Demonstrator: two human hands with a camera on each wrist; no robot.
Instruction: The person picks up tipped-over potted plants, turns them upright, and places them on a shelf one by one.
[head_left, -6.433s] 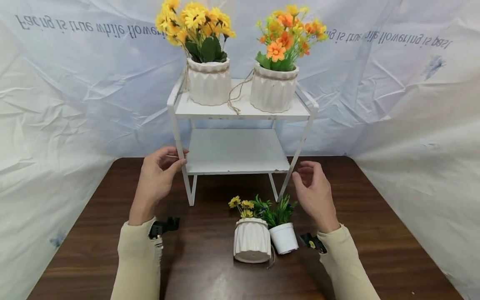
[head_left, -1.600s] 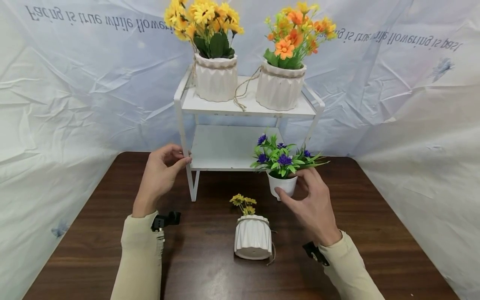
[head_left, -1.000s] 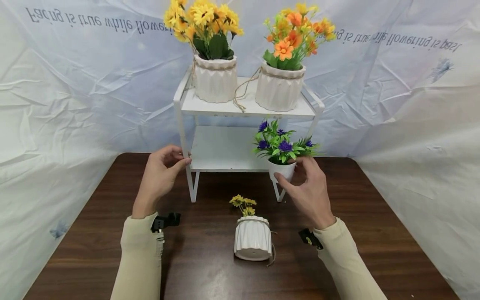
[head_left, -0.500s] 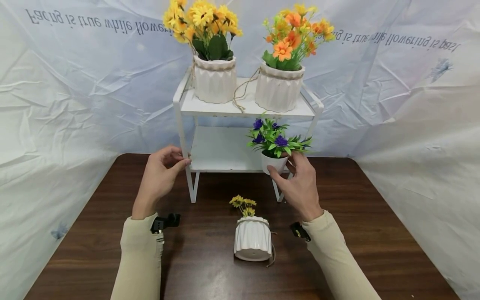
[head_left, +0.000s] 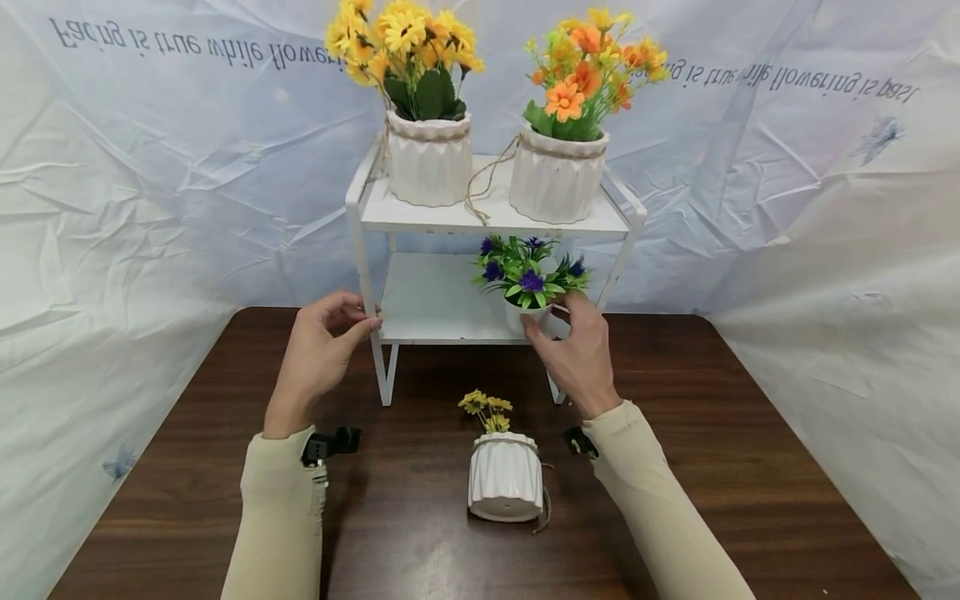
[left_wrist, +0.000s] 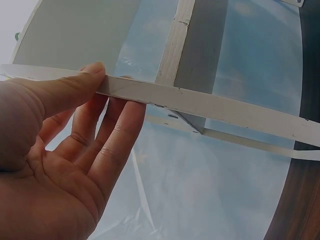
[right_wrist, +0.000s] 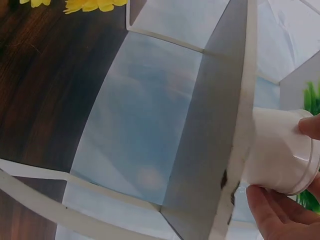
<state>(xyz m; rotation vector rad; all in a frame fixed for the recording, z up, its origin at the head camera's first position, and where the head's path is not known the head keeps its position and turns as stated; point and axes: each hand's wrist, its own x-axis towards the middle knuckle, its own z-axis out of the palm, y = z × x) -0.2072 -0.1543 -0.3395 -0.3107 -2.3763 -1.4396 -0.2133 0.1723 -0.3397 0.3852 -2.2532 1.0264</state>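
A white two-tier shelf rack (head_left: 442, 296) stands on the wooden table. My left hand (head_left: 318, 358) pinches its front left leg; in the left wrist view the thumb lies over the white bar (left_wrist: 220, 107) and fingers lie beneath. With thumb and fingers, my right hand (head_left: 576, 354) grips a small white potted plant (head_left: 522, 317) with purple flowers, upright at the right part of the lower shelf. Its base sits at the board's edge in the right wrist view, where the white pot (right_wrist: 277, 150) shows sideways; whether it bears weight there I cannot tell.
On the upper tier stand a pot of yellow flowers (head_left: 430, 162) and a pot of orange flowers (head_left: 559, 179), with twine between them. A ribbed white pot (head_left: 506, 479) with small yellow flowers lies on its side on the table (head_left: 405, 517). Printed cloth (head_left: 795, 208) hangs behind.
My right hand has picked up the purple-flowered potted plant from the table, then moved it up, left and inward over the lower shelf. The left hand stays at the rack's leg.
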